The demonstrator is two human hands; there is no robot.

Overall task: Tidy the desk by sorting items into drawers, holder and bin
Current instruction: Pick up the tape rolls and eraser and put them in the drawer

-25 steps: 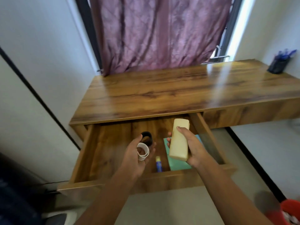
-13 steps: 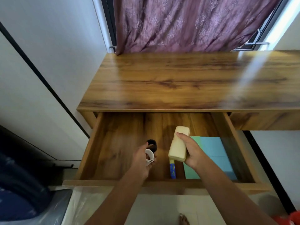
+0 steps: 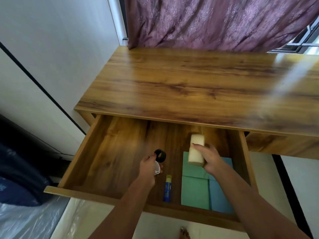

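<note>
In the head view, the likeliest slip is with the cream block point(image 3: 196, 150), which the right hand point(image 3: 209, 158) holds only by a side grip, thumb across its top face and fingers hidden behind; if that hand lets go while the block is tilted, I judge it could topple off the green pad point(image 3: 193, 190) and roll toward the drawer's back edge, or knock the glue stick point(image 3: 168, 188) lying just beside the pad near the drawer's front edge. A second risk lies with the left hand point(image 3: 149, 169), which is curled shut around a small white roll point(image 3: 157, 168) while its fingertips touch the black ring point(image 3: 160, 155) standing on the drawer floor near the middle; setting the roll down blind could nudge the ring and send it rolling toward the drawer's point(image 3: 110, 152) left, bare side. Both forearms reach in over the front edge of the open drawer, the left wrist turned palm-inward and low to the floor of the drawer, the right wrist raised with the block angled up and away from the body over the far end of the green pad. A blue pad point(image 3: 220, 194) lies beside the green one at the drawer's right front corner. The desk top point(image 3: 189, 83) above is bare wood.
</note>
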